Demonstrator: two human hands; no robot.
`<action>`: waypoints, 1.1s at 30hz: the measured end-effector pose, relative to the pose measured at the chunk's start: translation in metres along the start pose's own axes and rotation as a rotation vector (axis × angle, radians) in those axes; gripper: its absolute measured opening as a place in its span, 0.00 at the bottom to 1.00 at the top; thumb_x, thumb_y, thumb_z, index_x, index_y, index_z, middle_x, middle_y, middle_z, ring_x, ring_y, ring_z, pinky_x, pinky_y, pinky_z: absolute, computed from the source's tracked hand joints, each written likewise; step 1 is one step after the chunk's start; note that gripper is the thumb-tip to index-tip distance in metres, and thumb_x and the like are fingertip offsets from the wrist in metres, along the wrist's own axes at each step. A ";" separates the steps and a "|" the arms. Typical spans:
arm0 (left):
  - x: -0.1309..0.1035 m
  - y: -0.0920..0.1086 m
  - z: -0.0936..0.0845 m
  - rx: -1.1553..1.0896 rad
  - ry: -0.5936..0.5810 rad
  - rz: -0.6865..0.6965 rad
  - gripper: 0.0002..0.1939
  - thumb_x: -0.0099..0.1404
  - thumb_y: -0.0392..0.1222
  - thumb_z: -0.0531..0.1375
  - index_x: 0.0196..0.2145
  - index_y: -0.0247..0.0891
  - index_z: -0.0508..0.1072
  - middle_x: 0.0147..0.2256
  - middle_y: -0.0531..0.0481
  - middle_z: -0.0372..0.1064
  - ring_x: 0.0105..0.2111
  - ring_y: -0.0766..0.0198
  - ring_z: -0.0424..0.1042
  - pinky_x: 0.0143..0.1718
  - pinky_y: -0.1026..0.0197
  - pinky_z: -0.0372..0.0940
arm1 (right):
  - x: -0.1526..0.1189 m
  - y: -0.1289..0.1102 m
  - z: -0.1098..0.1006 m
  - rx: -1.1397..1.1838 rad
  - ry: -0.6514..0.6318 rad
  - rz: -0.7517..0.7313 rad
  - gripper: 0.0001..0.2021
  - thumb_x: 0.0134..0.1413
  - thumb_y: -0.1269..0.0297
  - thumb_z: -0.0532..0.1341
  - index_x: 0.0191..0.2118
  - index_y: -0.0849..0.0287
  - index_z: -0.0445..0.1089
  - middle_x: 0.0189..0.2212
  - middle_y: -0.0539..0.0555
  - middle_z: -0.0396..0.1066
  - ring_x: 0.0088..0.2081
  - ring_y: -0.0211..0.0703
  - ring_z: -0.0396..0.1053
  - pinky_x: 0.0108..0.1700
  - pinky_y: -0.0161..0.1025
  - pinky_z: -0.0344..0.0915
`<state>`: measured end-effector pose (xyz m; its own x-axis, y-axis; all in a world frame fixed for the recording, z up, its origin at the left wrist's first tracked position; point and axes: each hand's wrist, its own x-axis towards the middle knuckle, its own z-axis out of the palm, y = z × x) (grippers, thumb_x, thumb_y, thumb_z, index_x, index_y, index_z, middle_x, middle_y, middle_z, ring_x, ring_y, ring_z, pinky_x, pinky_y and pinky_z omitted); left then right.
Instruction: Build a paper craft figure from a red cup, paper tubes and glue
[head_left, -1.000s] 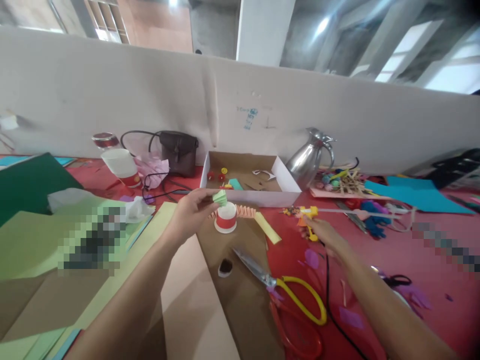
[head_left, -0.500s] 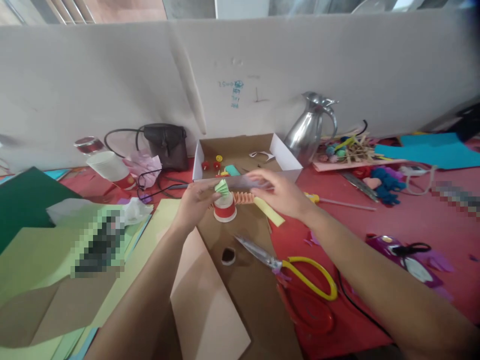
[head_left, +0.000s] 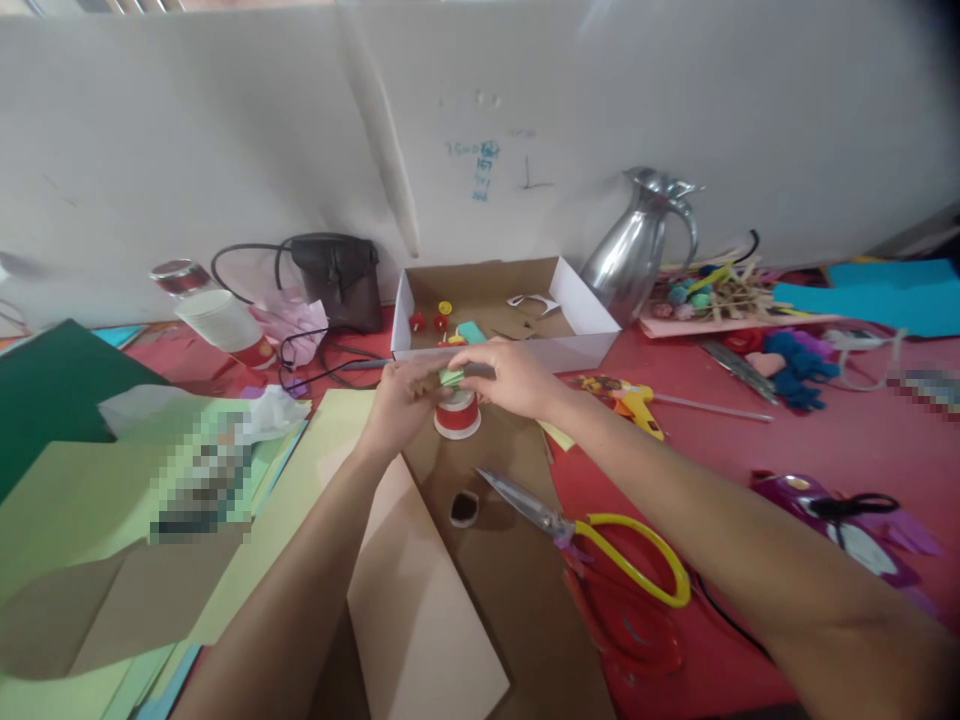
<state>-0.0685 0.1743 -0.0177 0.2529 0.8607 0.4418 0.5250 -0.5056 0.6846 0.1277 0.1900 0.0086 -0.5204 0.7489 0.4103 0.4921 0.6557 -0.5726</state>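
Note:
A small piece of pleated green paper [head_left: 451,378] sits on top of a short red-and-white paper cup piece [head_left: 457,418], which stands on brown cardboard. My left hand [head_left: 399,402] closes on the paper from the left, fingers bent. From the right, my right hand [head_left: 514,378] pinches the same paper. The accordion-folded orange strip is hidden behind my hands. Part of a yellow paper strip [head_left: 556,434] shows below my right wrist. Closer to me lie scissors [head_left: 559,525] with one yellow and one red handle, beside a small dark-centred ring [head_left: 464,509].
Behind my hands stands an open white box [head_left: 517,350] with small craft pieces. A steel jug [head_left: 637,250] is at its right. Coloured paper sheets [head_left: 67,500] cover the left side. A yellow glue gun [head_left: 641,408] and a purple item [head_left: 832,520] lie to the right.
My right hand has moved left from the orange folded strip to the green paper. The glue gun shows more fully now. The view has tilted slightly downward.

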 end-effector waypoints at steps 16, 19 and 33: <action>-0.011 -0.010 -0.004 0.174 0.000 -0.085 0.23 0.59 0.44 0.66 0.53 0.48 0.75 0.48 0.49 0.76 0.51 0.51 0.70 0.54 0.50 0.64 | 0.002 0.014 0.007 -0.118 -0.053 -0.115 0.08 0.56 0.70 0.67 0.40 0.53 0.81 0.37 0.52 0.80 0.43 0.47 0.69 0.48 0.44 0.65; -0.011 -0.011 -0.004 0.149 -0.030 -0.092 0.23 0.59 0.45 0.66 0.53 0.48 0.75 0.48 0.49 0.76 0.51 0.51 0.70 0.55 0.49 0.63 | -0.001 0.020 0.007 -0.160 -0.052 -0.207 0.07 0.60 0.67 0.64 0.41 0.54 0.81 0.41 0.53 0.79 0.46 0.48 0.66 0.50 0.45 0.64; -0.014 0.000 -0.005 0.297 -0.002 -0.081 0.07 0.60 0.42 0.65 0.38 0.44 0.77 0.44 0.48 0.76 0.50 0.52 0.68 0.54 0.47 0.57 | -0.007 0.017 0.003 -0.333 -0.123 -0.313 0.18 0.56 0.79 0.57 0.43 0.53 0.79 0.45 0.54 0.75 0.49 0.50 0.64 0.53 0.50 0.61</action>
<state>-0.0762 0.1620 -0.0215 0.2020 0.8976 0.3918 0.7583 -0.3965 0.5175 0.1376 0.1952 -0.0061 -0.7485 0.5064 0.4281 0.4846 0.8585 -0.1681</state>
